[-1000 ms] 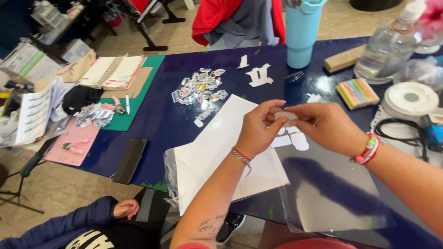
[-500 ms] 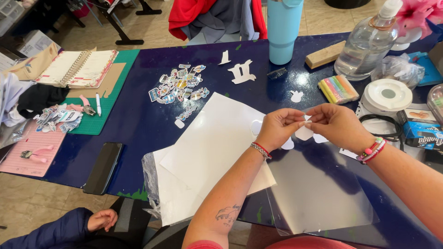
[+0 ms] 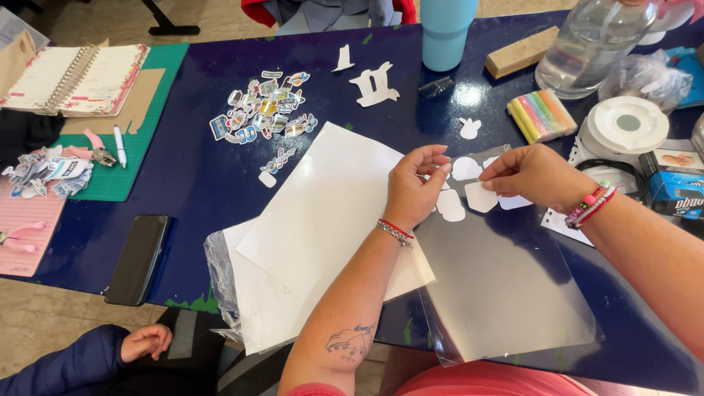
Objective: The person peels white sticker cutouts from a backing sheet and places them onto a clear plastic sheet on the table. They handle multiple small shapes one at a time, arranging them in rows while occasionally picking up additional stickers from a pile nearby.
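Two hands work close together over a clear plastic sheet [image 3: 506, 293] that lies at the near edge of the dark blue table [image 3: 183, 183], part of it overhanging toward the person's lap. The left hand [image 3: 412, 187] is half curled, its fingertips resting near several white cut-out shapes [image 3: 469, 192] on the sheet's far end; the right hand [image 3: 532, 174] is pinched, though I cannot tell whether it grips a cut-out or only presses on one. Judging from this, the overhanging sheet could slide off if a forearm drags across it, and the loose cut-outs could shift or crease under a careless pinch. Left of it, a stack of white paper [image 3: 323, 227] also pokes past the edge and could tip. Farther out lie a black phone [image 3: 137, 257], a heap of small stickers [image 3: 257, 110] and coloured chalk sticks [image 3: 541, 115]; a sleeve could scatter the stickers. At the far side a blue tumbler [image 3: 447, 29] and a clear bottle [image 3: 587, 48] stand, and knocking either could wet the paper.
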